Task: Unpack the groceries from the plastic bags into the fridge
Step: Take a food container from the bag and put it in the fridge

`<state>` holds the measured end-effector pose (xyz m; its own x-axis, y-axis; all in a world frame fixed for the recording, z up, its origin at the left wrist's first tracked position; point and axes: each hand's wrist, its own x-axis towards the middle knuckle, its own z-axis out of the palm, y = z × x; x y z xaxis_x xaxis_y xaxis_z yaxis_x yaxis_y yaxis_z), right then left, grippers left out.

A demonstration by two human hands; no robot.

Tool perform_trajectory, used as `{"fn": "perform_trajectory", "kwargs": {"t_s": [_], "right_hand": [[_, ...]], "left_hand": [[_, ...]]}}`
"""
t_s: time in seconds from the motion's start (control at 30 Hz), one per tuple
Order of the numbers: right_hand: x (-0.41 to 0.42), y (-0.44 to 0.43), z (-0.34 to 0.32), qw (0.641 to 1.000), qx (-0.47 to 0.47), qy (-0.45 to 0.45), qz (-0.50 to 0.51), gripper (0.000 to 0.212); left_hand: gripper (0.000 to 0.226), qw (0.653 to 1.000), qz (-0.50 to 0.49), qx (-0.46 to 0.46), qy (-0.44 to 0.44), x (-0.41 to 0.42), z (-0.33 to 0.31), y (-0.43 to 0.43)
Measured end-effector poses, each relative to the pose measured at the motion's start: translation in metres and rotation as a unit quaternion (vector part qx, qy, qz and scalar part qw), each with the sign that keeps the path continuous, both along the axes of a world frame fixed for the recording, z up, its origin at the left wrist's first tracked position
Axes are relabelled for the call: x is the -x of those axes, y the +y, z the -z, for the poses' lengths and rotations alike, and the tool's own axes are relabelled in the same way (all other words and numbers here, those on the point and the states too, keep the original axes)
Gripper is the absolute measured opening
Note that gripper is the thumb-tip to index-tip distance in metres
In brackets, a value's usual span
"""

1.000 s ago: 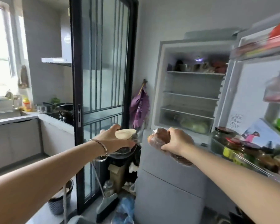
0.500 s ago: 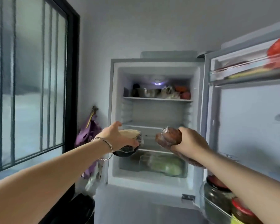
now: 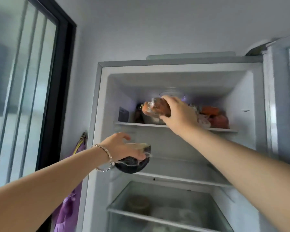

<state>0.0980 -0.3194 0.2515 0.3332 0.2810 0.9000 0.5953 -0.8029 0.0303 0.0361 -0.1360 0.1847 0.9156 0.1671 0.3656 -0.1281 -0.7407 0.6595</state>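
The fridge (image 3: pixel 100 114) is standing open with its door (image 3: pixel 281 114) swung out to the right; the right hand (image 3: pixel 179 114) is reaching up to the top shelf (image 3: pixel 129 123), its fingers (image 3: pixel 165 98) curling over a reddish-brown wrapped package (image 3: pixel 155 108) and the thumb closing in from below, so that the package is being gripped in the air just above the shelf's front edge, in front of a metal bowl (image 3: pixel 151 121); what is lying in that bowl cannot be made out. Further along the same shelf a dark jar-like shape (image 3: pixel 138 114) is sitting at the left end, and red and orange foods (image 3: pixel 215 117) are lying packed together at the right end, some in crinkled clear wrap. The left hand (image 3: pixel 122 148), wearing a beaded bracelet (image 3: pixel 105 154) on the wrist, is holding a dark rounded item (image 3: pixel 132 167) with a pale flat top, sealed in clear film; the thumb is pressing across its front while the other fingers are arching over its far side; it is hovering above the middle shelf (image 3: pixel 182 180), near the fridge's left wall. Below, a clear drawer (image 3: pixel 117 209) is holding pale green and whitish produce, too blurred to tell apart. A purple bag (image 3: pixel 74 196) is hanging beside the fridge, next to a dark-framed glass door (image 3: pixel 60 81).
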Motion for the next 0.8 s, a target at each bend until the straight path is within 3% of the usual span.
{"fn": "perform_trajectory", "kwargs": {"t_s": [0.27, 0.47, 0.57, 0.67, 0.8], "right_hand": [[-0.108, 0.082, -0.025, 0.988, 0.096, 0.072, 0.101, 0.064], [-0.139, 0.111, -0.03, 0.972, 0.062, 0.175, 0.147, 0.05], [-0.137, 0.116, -0.032, 0.959, 0.078, 0.252, 0.101, 0.052], [-0.137, 0.103, -0.035, 0.942, 0.043, 0.334, 0.001, 0.039], [-0.143, 0.101, -0.032, 0.949, -0.015, 0.312, -0.033, 0.048]], "left_hand": [[0.096, 0.999, 0.037, -0.011, 0.021, -0.068, -0.003, 0.041], [0.107, 0.997, 0.065, -0.035, 0.004, -0.093, 0.004, 0.057], [0.107, 0.996, 0.086, -0.016, -0.002, -0.103, 0.003, 0.062], [0.103, 0.994, 0.109, -0.014, 0.001, -0.111, 0.003, 0.064], [0.089, 0.993, 0.117, -0.032, 0.003, -0.12, 0.005, 0.065]]}}
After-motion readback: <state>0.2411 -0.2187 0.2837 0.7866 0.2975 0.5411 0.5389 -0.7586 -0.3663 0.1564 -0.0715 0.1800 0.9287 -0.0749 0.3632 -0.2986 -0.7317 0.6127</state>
